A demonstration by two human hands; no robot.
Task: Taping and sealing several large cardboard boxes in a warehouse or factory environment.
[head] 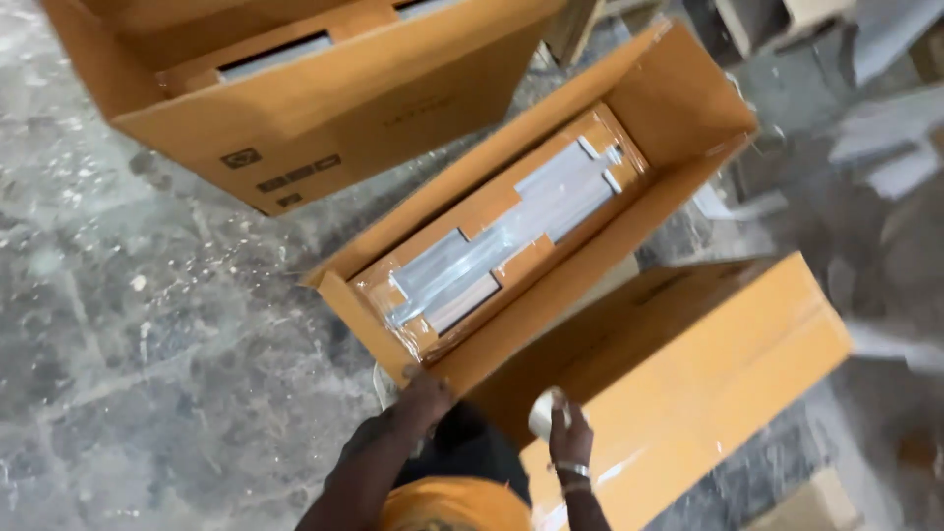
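My left hand (pixel 425 395) curls over the near corner of a long open orange carton (pixel 590 265). Inside the carton lies a flat pack of grey and white panels (pixel 501 241), wrapped in clear film with orange cardboard corner pieces. My right hand (pixel 567 438), with a bracelet on its wrist, holds a pale roll of tape (pixel 543 413) over a closed orange carton (pixel 688 374). This carton lies to the right, against the open one.
A third open orange carton (pixel 324 108) stands at the top left, on a stained grey concrete floor (pixel 147 344). Grey and white boards and scraps (pixel 885 138) lie at the right. An orange rounded thing (pixel 452 509) sits at the bottom edge between my arms.
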